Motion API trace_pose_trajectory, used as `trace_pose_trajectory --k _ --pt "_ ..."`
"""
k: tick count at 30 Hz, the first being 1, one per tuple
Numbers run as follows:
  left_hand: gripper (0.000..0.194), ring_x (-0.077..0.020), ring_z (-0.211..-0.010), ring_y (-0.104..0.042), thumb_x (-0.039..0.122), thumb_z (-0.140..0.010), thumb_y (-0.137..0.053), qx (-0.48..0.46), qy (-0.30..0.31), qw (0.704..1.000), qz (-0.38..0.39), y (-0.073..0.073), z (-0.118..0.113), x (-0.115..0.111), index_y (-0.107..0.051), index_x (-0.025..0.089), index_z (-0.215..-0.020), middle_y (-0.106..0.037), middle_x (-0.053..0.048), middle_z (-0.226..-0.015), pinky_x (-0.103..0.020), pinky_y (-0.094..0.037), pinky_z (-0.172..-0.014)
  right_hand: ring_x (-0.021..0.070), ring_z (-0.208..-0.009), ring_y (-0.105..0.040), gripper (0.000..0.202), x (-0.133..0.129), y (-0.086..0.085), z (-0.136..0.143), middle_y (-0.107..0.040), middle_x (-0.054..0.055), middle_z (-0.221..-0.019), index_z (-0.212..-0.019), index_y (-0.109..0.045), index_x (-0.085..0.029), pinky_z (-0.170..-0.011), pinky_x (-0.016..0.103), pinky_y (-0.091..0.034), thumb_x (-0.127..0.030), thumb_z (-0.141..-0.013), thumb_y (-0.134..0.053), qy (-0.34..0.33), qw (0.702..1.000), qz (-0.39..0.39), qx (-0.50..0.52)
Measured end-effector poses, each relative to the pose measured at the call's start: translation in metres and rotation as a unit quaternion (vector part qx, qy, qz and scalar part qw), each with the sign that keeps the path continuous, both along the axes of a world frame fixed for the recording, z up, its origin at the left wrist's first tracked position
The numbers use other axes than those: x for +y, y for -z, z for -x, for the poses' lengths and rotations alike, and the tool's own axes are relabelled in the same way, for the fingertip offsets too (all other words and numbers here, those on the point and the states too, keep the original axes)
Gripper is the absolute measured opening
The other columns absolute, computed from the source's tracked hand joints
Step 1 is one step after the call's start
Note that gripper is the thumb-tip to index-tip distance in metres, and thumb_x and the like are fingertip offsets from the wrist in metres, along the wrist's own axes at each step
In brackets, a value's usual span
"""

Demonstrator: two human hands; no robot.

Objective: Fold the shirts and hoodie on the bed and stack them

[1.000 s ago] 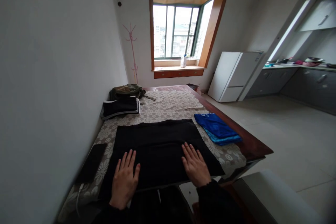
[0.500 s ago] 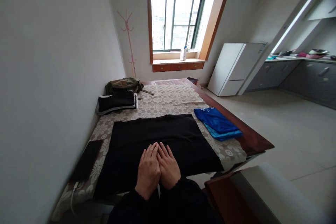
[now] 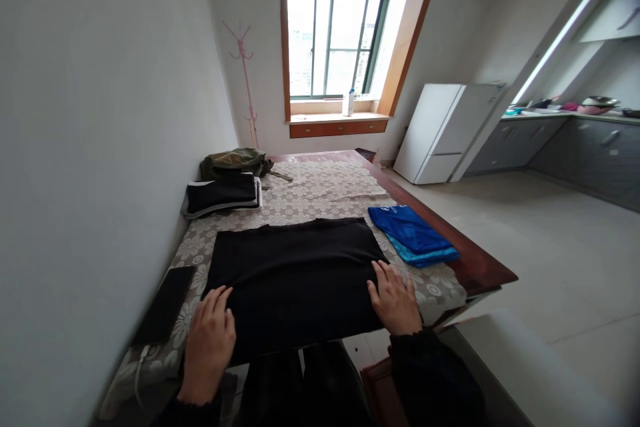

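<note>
A piece of black cloth (image 3: 300,280), probably a garment, lies spread flat on the table with slight creases across its middle. My left hand (image 3: 210,340) rests at its left edge, fingers stretched forward over the fabric. At the right edge, my right hand (image 3: 396,297) lies palm down with fingers apart. Neither hand visibly grips the fabric, though both palms are hidden. Just beyond the right hand is a folded blue garment (image 3: 413,237) with a lighter blue layer underneath.
The table wears a floral tablecloth (image 3: 320,183). Against the left wall are a black tablet-like device (image 3: 165,307) with a white cable, folded black and grey clothes (image 3: 223,197), and an olive bag (image 3: 233,163). A white fridge (image 3: 435,127) stands beyond the table.
My hands have moved apart from the middle of the black cloth, the left to its left edge and the right to its right edge. The cloth's creases have shifted slightly.
</note>
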State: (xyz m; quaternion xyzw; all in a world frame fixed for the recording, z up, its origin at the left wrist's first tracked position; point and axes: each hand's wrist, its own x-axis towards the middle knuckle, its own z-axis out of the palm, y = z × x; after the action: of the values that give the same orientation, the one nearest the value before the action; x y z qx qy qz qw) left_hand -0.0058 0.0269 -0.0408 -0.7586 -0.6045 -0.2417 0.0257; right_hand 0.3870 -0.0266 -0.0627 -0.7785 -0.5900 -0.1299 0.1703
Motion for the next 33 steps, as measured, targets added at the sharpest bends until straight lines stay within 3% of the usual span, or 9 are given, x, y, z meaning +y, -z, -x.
trace_pose_trajectory --k 4,7,14,17,20,23,27,30,33 --pt "0.046 -0.0233 -0.143 -0.047 0.029 -0.1 -0.039 0.018 0.123 0.992 0.03 0.002 -0.07 -0.008 -0.057 0.025 -0.143 -0.057 -0.005 -0.151 -0.048 -0.036 -0.122 0.0286 -0.142 -0.045 0.048 0.011 -0.007 0.081 -0.055 0.005 -0.152 -0.146 -0.053 -0.026 -0.121 0.05 -0.028 -0.034 -0.1 -0.043 -0.162 0.986 0.025 0.024" --pt "0.052 -0.0258 -0.15 -0.038 0.038 -0.101 -0.041 0.055 0.141 0.988 0.043 0.003 -0.09 -0.008 -0.047 0.028 -0.152 -0.046 -0.003 -0.161 -0.052 -0.031 -0.124 0.0288 -0.148 -0.037 0.055 0.015 -0.004 0.103 -0.046 0.001 -0.159 -0.155 -0.043 -0.03 -0.123 0.052 -0.025 -0.039 -0.1 -0.044 -0.197 0.98 0.035 0.021" --pt "0.063 -0.0289 -0.151 -0.036 0.046 -0.099 -0.037 0.119 0.001 0.992 0.043 0.015 0.024 0.003 -0.04 0.02 -0.157 -0.043 -0.01 -0.162 -0.054 -0.029 -0.123 0.0302 -0.151 -0.034 0.062 -0.001 0.019 -0.029 -0.039 0.006 -0.163 -0.16 -0.033 -0.022 -0.123 0.055 -0.024 -0.039 -0.101 -0.032 -0.038 0.997 0.06 -0.025" --pt "0.064 -0.0345 -0.152 -0.033 0.042 -0.098 -0.033 0.136 -0.039 0.989 0.043 0.017 0.049 0.006 -0.046 0.01 -0.152 -0.041 -0.017 -0.162 -0.058 -0.03 -0.121 0.0338 -0.15 -0.035 0.063 0.001 0.017 -0.055 -0.041 0.015 -0.16 -0.157 -0.038 -0.011 -0.122 0.06 -0.022 -0.034 -0.099 -0.03 0.014 0.996 0.077 -0.039" --pt "0.063 -0.0328 -0.154 -0.029 0.039 -0.1 -0.029 0.138 0.036 0.988 0.057 0.005 0.015 0.02 -0.045 0.01 -0.153 -0.033 -0.015 -0.166 -0.052 -0.032 -0.122 0.0325 -0.152 -0.03 0.061 0.031 -0.003 -0.023 -0.038 0.014 -0.163 -0.156 -0.041 -0.011 -0.123 0.057 -0.021 -0.033 -0.099 -0.031 -0.041 0.996 0.08 -0.02" --pt "0.06 -0.0259 -0.155 -0.028 0.037 -0.102 -0.026 0.136 0.157 0.971 0.115 -0.014 -0.06 0.051 -0.038 0.018 -0.158 -0.035 -0.007 -0.166 -0.045 -0.028 -0.124 0.0247 -0.155 -0.026 0.059 0.084 -0.03 0.042 -0.029 0.001 -0.168 -0.159 -0.037 -0.026 -0.124 0.046 -0.023 -0.041 -0.102 -0.032 -0.189 0.974 0.117 0.04" --pt "0.06 -0.0284 -0.153 -0.031 0.031 -0.099 -0.032 0.138 0.16 0.965 0.154 -0.023 -0.143 0.106 -0.039 0.016 -0.157 -0.037 -0.01 -0.165 -0.049 -0.027 -0.124 0.0228 -0.155 -0.023 0.057 0.154 -0.047 0.107 -0.031 0.001 -0.167 -0.158 -0.038 -0.027 -0.125 0.046 -0.019 -0.037 -0.102 -0.031 -0.205 0.956 0.188 0.096" --pt "0.061 -0.0301 -0.155 -0.025 0.031 -0.098 -0.032 0.128 0.136 0.971 0.149 -0.015 -0.16 0.135 -0.037 0.019 -0.158 -0.033 -0.009 -0.167 -0.057 -0.021 -0.125 0.0226 -0.156 -0.02 0.058 0.181 -0.041 0.118 -0.028 0.004 -0.168 -0.16 -0.032 -0.024 -0.126 0.048 -0.013 -0.037 -0.104 -0.025 -0.179 0.962 0.181 0.094" --pt "0.061 -0.0256 -0.156 -0.023 0.034 -0.098 -0.033 0.116 0.13 0.974 0.143 -0.005 -0.147 0.146 -0.036 0.027 -0.158 -0.032 -0.002 -0.168 -0.054 -0.018 -0.126 0.0217 -0.157 -0.018 0.059 0.185 -0.028 0.102 -0.025 0.001 -0.169 -0.161 -0.03 -0.027 -0.127 0.045 -0.011 -0.046 -0.105 -0.027 -0.175 0.965 0.176 0.085"
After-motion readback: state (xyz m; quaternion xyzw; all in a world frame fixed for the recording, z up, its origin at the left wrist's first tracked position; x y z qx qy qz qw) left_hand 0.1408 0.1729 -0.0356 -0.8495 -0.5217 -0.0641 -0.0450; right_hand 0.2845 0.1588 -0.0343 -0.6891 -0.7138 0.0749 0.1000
